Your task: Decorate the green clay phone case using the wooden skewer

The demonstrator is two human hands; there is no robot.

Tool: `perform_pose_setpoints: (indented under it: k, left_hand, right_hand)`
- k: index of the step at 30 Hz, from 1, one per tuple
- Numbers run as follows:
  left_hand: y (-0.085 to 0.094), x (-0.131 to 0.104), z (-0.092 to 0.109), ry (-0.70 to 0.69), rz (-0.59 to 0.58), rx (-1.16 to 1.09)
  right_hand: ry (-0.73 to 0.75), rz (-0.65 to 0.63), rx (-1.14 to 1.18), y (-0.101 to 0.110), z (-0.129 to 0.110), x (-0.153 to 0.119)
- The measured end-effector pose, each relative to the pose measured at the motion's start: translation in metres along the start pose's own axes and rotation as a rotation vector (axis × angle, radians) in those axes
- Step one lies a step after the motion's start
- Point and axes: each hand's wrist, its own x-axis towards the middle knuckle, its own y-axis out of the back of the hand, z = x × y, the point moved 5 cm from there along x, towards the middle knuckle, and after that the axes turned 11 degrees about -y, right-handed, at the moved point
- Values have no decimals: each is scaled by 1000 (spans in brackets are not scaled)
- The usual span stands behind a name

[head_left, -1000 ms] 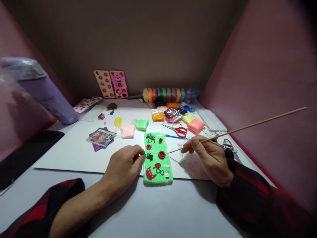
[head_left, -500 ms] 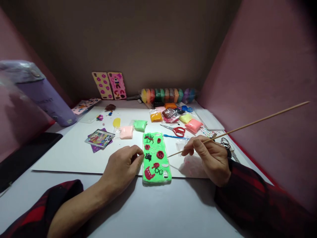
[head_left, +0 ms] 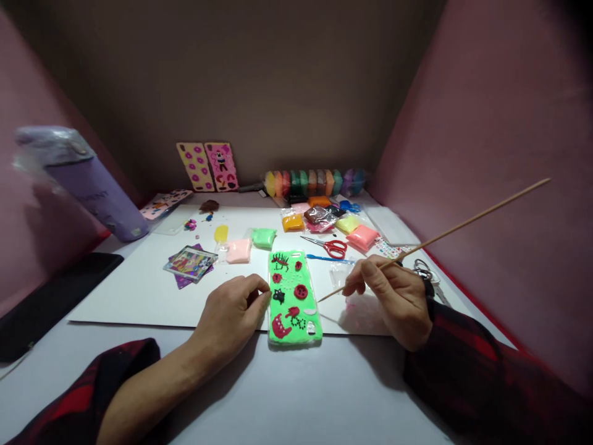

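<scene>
A phone case covered in bright green clay lies near the front edge of a white board. Red, black and white clay shapes and small dots decorate it. My left hand pinches the case's left edge between thumb and fingers. In my right hand is a long thin wooden stick, held like a pen. The stick's tip points down and left, just beside the case's right edge, near a small white oval piece.
Red-handled scissors, a blue tool and clay packets lie behind the case. Cards are at left, keys at right. A purple bottle stands at far left; two decorated cases lean on the back wall.
The stick's tip has moved slightly down and right, and its far end has shifted left. My left hand stays at the case. The whole view has shifted a little.
</scene>
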Motion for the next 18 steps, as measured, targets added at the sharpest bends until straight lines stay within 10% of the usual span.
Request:
perform_pose_setpoints:
  k: [18]
  left_hand:
    - [1,0,0,1,0,16]
  right_hand:
    - [46,-18,-27,-3,-2,-1]
